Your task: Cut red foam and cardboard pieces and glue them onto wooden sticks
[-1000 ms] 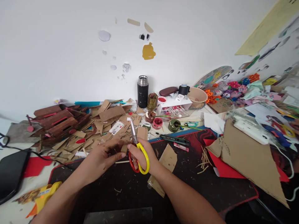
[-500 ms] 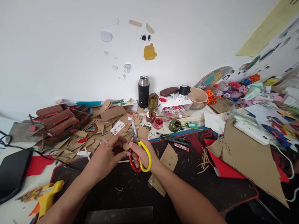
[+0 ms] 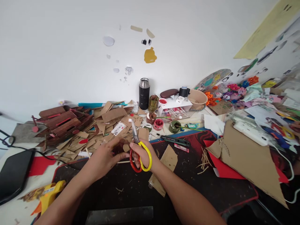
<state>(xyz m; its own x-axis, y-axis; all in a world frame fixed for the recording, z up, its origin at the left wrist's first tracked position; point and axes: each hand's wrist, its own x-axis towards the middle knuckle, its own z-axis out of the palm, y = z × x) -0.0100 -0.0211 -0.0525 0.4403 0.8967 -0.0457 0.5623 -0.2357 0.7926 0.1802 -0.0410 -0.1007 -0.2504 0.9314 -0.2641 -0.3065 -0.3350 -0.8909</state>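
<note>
My right hand [image 3: 144, 153] is closed around a pair of scissors [image 3: 146, 156] with one yellow and one red handle loop. Their blades point up and away, pressed nearly together. Just left of them, my left hand [image 3: 109, 156] has its fingers curled around a small brown cardboard piece [image 3: 126, 147], partly hidden by the fingers. The two hands almost touch above the dark mat [image 3: 112, 193]. Behind them spreads a heap of cardboard scraps [image 3: 103, 128]. Under my right wrist lies a cardboard strip [image 3: 169, 158].
A yellow glue gun [image 3: 50, 193] lies at the left, near a black device [image 3: 15, 175]. Brown cardboard models [image 3: 61, 120] stand at the back left. A black flask [image 3: 144, 95], paint pots [image 3: 158, 124] and a utility knife [image 3: 175, 140] are beyond my hands. A large cardboard sheet [image 3: 248, 156] lies right.
The view has shifted slightly. Both hands keep nearly the same place and grip; the small cardboard piece in my left hand shows a little more.
</note>
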